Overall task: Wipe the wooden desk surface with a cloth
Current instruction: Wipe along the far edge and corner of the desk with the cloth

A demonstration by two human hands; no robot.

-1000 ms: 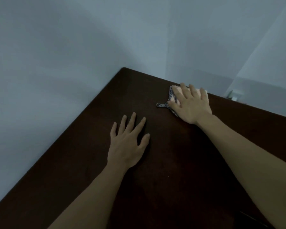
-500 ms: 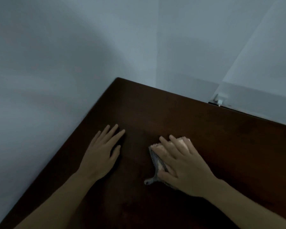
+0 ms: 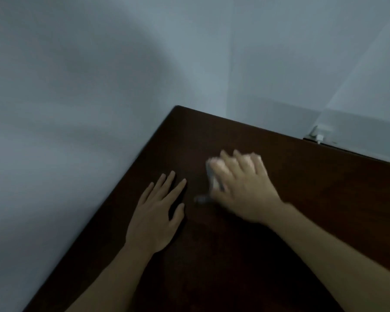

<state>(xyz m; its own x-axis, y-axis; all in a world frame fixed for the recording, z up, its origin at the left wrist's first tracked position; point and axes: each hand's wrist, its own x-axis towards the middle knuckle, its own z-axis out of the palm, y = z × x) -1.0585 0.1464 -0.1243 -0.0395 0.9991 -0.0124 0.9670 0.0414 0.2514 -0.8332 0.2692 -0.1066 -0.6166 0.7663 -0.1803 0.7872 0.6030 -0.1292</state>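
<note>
The dark wooden desk fills the lower right of the head view, with its far corner pointing toward the wall. My right hand presses flat on a small grey-and-white cloth, blurred by motion; only the cloth's left edge and a trailing corner show past the fingers. My left hand rests flat on the desk with straight, spread fingers, just left of the cloth and near the desk's left edge.
Pale grey walls meet in a corner behind the desk. A small white fitting sits on the wall just beyond the desk's far right edge. The desk's left edge runs diagonally close to the wall.
My right hand pulled the cloth back from the far edge toward me, then pushed it away again and is moving now. My left hand stays flat on the desk.
</note>
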